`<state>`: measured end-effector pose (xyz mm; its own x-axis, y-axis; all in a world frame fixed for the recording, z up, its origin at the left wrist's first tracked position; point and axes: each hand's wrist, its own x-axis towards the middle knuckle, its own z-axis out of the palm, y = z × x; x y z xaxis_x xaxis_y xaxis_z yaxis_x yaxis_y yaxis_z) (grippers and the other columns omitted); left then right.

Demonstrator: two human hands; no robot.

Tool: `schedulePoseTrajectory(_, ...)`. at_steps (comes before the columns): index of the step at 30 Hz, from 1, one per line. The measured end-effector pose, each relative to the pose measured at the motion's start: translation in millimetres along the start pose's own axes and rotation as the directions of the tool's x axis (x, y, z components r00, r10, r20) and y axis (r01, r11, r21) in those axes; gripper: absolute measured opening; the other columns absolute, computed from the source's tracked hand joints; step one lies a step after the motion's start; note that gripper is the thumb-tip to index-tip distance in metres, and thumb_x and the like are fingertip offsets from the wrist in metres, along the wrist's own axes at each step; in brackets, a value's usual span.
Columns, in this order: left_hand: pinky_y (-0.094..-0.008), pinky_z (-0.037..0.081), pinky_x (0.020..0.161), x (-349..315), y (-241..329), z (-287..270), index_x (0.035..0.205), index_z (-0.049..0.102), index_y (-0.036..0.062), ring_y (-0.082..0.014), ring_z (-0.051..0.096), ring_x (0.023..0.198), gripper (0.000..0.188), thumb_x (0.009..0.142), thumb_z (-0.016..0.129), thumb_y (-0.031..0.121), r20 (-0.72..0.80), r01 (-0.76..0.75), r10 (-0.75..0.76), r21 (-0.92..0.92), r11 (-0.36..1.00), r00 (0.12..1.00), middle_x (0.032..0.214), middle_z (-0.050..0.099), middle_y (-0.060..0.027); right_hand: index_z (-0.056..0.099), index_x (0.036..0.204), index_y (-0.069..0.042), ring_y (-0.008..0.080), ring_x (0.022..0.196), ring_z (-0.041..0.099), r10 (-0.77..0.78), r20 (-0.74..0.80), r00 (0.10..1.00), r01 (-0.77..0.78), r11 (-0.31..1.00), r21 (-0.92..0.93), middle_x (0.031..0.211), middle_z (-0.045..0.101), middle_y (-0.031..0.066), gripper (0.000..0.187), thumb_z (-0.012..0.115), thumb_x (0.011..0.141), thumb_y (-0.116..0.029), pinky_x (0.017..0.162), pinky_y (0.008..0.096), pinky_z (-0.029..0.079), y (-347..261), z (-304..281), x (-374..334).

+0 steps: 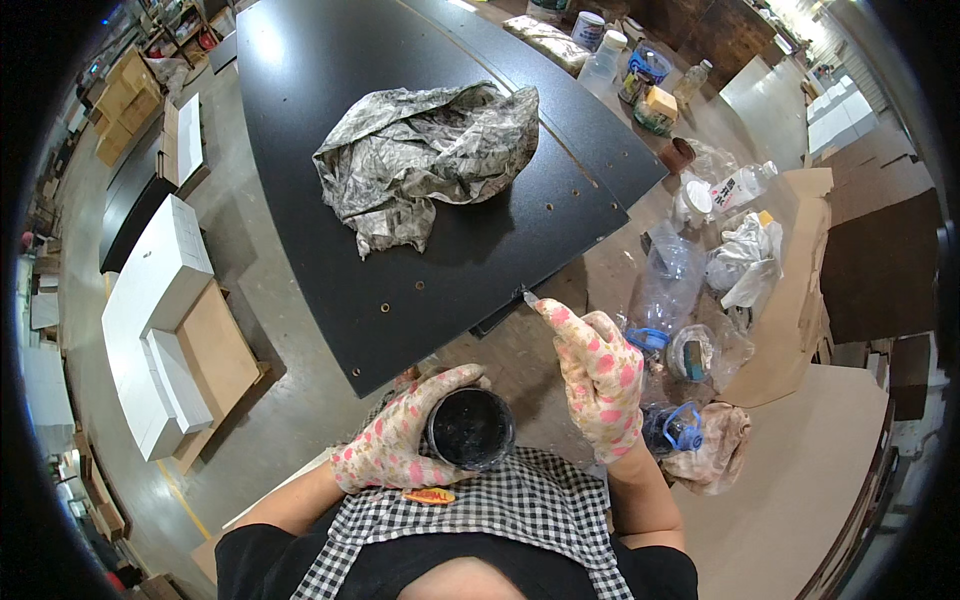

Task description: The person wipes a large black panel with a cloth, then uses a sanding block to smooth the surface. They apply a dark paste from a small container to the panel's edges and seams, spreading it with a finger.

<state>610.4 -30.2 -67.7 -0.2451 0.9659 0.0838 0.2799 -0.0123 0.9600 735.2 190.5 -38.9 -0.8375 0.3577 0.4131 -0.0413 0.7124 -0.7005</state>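
Observation:
My left hand (400, 432), in a flowered work glove, is wrapped round a round tub (470, 466) of black paste or paint (470, 425), held in front of my checked apron. In a matching glove, my right hand (603, 385) pinches a small thin tool whose pale, blade-like tip (529, 296) shows past the fingers; its handle is hidden. That tip is at the near right edge of a large black panel (300, 190) with several small holes. A crumpled grey patterned cloth (430, 150) lies on the panel.
Plastic bottles (672, 275), a sponge (657, 106), a white rag (748, 258) and jars crowd the right side. A blue-handled container (680, 430) sits beside a stained cloth (715, 450). Cardboard (785, 290) lies farther right. White panels (160, 310) stand on the left floor.

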Motion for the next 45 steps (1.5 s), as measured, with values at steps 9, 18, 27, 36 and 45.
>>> schedulePoseTrajectory(9, -0.0433, 0.042, 0.109, -2, -1, 1, 0.149, 0.033, 0.0013, -0.0324, 0.055, 0.128, 0.109, 0.062, 0.095, 0.023, 0.023, 0.032, -0.032, 0.03, 0.999, 0.999, 0.138, 0.054, -0.0187, 0.065, 0.129, -0.005, 0.0204, 0.065, 0.057, -0.026, 0.049, 0.998, 0.021, 0.996, 0.087, 0.08, 0.058, 0.0083, 0.046, 0.061, 0.085, 0.007, 0.059, 0.0305, 0.047, 1, 0, -2)
schedulePoseTrajectory(18, -0.0425, 0.041, 0.11, 1, 3, 2, 0.149, 0.035, 0.0019, -0.0307, 0.053, 0.13, 0.108, 0.061, 0.095, 0.02, 0.039, 0.075, -0.074, -0.031, 0.997, 0.996, 0.138, 0.054, -0.017, 0.061, 0.131, 0.005, 0.0058, 0.063, 0.047, 0.194, 0.002, 0.981, -0.161, 0.812, 0.561, 0.078, 0.057, -0.0003, 0.038, 0.051, 0.095, 0.0, 0.055, 0.0195, 0.037, 17, -6, -9)
schedulePoseTrajectory(27, -0.0417, 0.04, 0.112, 6, 4, 2, 0.148, 0.037, 0.0037, -0.0295, 0.052, 0.131, 0.108, 0.058, 0.096, 0.019, 0.029, 0.067, -0.067, -0.009, 0.998, 0.997, 0.138, 0.053, -0.0165, 0.063, 0.131, -0.003, 0.0136, 0.065, 0.052, 0.126, -0.283, 0.951, -0.083, 0.984, 0.16, 0.083, 0.058, 0.005, 0.047, 0.057, 0.086, 0.008, 0.06, 0.0253, 0.042, 44, -22, -8)
schedulePoseTrajectory(36, -0.0405, 0.039, 0.112, 16, 4, 8, 0.147, 0.038, 0.0028, -0.0282, 0.051, 0.13, 0.108, 0.057, 0.096, 0.018, 0.04, 0.149, -0.147, -0.063, 0.987, 0.988, 0.137, 0.053, -0.0153, 0.068, 0.125, -0.006, 0.0253, 0.07, 0.06, -0.096, -0.261, 0.96, 0.031, 0.97, -0.24, 0.086, 0.059, 0.0117, 0.043, 0.067, 0.084, 0.006, 0.062, 0.0327, 0.048, 51, -25, 3)
schedulePoseTrajectory(45, -0.041, 0.042, 0.11, 34, 0, 9, 0.146, 0.037, 0.0022, -0.0284, 0.055, 0.128, 0.106, 0.06, 0.096, 0.018, 0.097, 0.079, -0.073, -0.061, 0.995, 0.993, 0.138, 0.054, -0.0161, 0.069, 0.125, -0.009, 0.0278, 0.074, 0.062, -0.147, -0.258, 0.955, 0.054, 0.94, -0.336, 0.085, 0.06, 0.01, 0.052, 0.067, 0.074, 0.004, 0.063, 0.0367, 0.05, 61, -20, 3)
